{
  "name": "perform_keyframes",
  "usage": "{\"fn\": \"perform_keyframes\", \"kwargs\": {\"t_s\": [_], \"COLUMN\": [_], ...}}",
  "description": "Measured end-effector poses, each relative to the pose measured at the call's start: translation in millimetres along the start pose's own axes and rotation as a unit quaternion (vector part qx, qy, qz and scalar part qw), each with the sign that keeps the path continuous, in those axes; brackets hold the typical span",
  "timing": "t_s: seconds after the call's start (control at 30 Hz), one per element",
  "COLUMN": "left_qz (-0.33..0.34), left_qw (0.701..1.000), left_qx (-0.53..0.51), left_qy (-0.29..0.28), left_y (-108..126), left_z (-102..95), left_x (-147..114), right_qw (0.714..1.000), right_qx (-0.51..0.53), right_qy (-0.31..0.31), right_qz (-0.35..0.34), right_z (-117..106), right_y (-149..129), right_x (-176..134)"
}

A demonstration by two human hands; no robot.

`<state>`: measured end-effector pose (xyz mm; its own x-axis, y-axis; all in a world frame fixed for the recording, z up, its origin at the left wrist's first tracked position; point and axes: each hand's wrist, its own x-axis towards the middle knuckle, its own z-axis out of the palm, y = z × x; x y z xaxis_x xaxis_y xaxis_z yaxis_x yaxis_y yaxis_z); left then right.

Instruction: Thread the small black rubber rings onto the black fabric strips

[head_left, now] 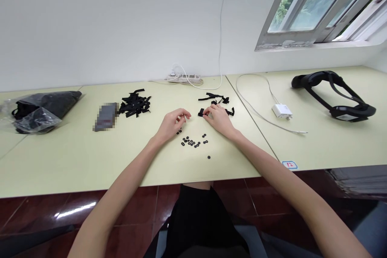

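My left hand (pixel 173 124) hovers over the table with loosely curved fingers apart and nothing in them. My right hand (pixel 220 120) is closed, its fingertips pinching the edge of a short black fabric strip (pixel 200 112) at the tabletop. More black strips (pixel 211 96) lie just beyond that hand, partly hidden by it. Between my forearms several small black round buttons (pixel 191 143) are scattered, some showing pale centres. One button (pixel 209 157) sits apart, closer to the front edge. Some buttons lie right beside my left hand, partly covered by it.
A heap of black strips (pixel 136 104) and a blurred grey object (pixel 105 117) lie left, near a plastic bag with black contents (pixel 45 109). A power strip (pixel 184 78) stands by the wall. Rightward are a white charger (pixel 282 111) with cable and a black headset (pixel 347 109).
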<state>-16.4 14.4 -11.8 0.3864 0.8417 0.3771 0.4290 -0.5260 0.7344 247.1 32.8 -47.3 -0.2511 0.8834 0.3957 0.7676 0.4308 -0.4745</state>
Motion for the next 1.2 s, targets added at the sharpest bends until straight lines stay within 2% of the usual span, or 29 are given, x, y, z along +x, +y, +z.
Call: {"fn": "perform_keyframes", "kwargs": {"t_s": [0.17,0.23,0.37,0.53,0.73,0.9,1.07,1.2], "left_qz": [0.022,0.028,0.034,-0.006,-0.039,-0.077,-0.090,-0.100], "left_qw": [1.000,1.000,0.998,0.995,0.987,0.964,0.958,0.959], "left_qx": [0.010,0.002,-0.041,-0.091,-0.154,-0.244,-0.254,-0.239], "left_qy": [-0.012,-0.009,-0.025,-0.047,-0.034,-0.067,-0.096,-0.118], "left_y": [0.6,3.3,9.7,10.8,13.0,10.4,5.6,12.2], "left_z": [1.4,1.9,3.5,5.8,6.1,4.4,3.5,2.5], "left_x": [-1.1,-1.6,-2.8,-3.1,-1.6,0.1,-0.1,-2.1], "right_qw": [0.999,0.996,0.969,0.936,0.927,0.926,0.934,0.936], "right_qx": [0.036,0.083,0.240,0.351,0.376,0.374,0.356,0.351], "right_qy": [-0.012,-0.009,-0.026,-0.020,-0.007,-0.027,-0.029,-0.022], "right_qz": [0.001,-0.016,-0.055,-0.037,-0.021,-0.035,-0.021,-0.017], "right_z": [-2.6,-7.6,-16.4,-18.2,-20.8,-24.9,-27.6,-26.1], "right_y": [-0.1,-6.6,-27.9,-43.9,-43.8,-49.4,-50.3,-45.5], "right_x": [2.7,1.2,-3.1,-4.6,-3.9,-6.7,-8.9,-8.4]}}
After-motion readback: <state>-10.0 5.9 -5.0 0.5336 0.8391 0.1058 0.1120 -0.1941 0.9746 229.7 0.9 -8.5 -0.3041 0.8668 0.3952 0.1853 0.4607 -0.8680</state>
